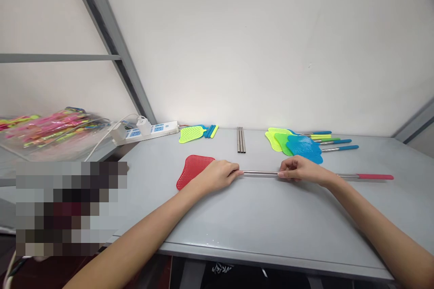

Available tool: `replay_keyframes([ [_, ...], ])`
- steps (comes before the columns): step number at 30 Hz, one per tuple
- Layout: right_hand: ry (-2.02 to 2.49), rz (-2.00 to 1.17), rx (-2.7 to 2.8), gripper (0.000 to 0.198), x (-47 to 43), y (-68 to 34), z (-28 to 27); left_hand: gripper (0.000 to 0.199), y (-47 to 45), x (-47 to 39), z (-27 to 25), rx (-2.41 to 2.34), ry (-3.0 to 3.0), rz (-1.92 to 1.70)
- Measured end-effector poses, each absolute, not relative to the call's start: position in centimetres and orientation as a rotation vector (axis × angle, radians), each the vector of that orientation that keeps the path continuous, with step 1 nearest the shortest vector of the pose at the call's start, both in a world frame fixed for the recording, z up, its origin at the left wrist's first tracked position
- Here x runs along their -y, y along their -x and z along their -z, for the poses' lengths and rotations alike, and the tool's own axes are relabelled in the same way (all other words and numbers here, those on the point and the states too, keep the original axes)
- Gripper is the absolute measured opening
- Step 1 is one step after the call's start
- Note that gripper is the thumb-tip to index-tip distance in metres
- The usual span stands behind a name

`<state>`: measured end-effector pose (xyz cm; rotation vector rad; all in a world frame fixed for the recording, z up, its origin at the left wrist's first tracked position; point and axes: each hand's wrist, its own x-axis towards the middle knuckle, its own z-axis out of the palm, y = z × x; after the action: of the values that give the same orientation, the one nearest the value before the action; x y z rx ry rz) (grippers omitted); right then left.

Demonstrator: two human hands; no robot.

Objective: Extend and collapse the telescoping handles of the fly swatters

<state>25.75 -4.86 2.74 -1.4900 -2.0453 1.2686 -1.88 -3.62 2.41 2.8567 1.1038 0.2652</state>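
Note:
A red fly swatter [195,169] with a perforated head lies crosswise just above or on the grey table, its thin metal rod extended and its red handle at the right. My left hand [222,174] is closed around the rod close to the head, covering part of the head's right edge. Further along, my right hand [298,169] pinches the same rod between thumb and fingers. Behind my right hand lies a pile of finished-looking swatters [305,146] in yellow, green and blue, with their handles pointing right.
Several metal tubes [241,140] lie side by side at the table's back. Left of them are yellow and blue swatter heads [191,133] with loose handle grips [212,131]. A white power strip [159,129] and bagged colourful items [54,126] sit at the left; a pixelated patch hides the lower left.

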Motion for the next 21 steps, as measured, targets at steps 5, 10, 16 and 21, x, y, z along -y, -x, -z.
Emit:
replay_keyframes([
  [5, 1.439, -1.206, 2.101, 0.031, 5.0, -25.6, -2.7, 0.035, 1.8, 4.1, -2.0, -1.075, -2.877, -0.266],
  [10, 1.411, -1.175, 2.167, 0.03, 5.1, -25.5, -2.6, 0.034, 1.4, 4.5, -1.7, -1.101, -2.871, -0.242],
  [16, 1.425, -1.287, 2.207, 0.036, 5.4, -24.9, -2.2, 0.032, 1.2, 4.8, -1.7, -1.113, -2.92, -0.254],
  [21, 1.429, -1.342, 2.237, 0.042, 5.6, -24.5, -2.2, 0.029, 1.0, 5.0, -1.7, -1.09, -2.921, -0.307],
])
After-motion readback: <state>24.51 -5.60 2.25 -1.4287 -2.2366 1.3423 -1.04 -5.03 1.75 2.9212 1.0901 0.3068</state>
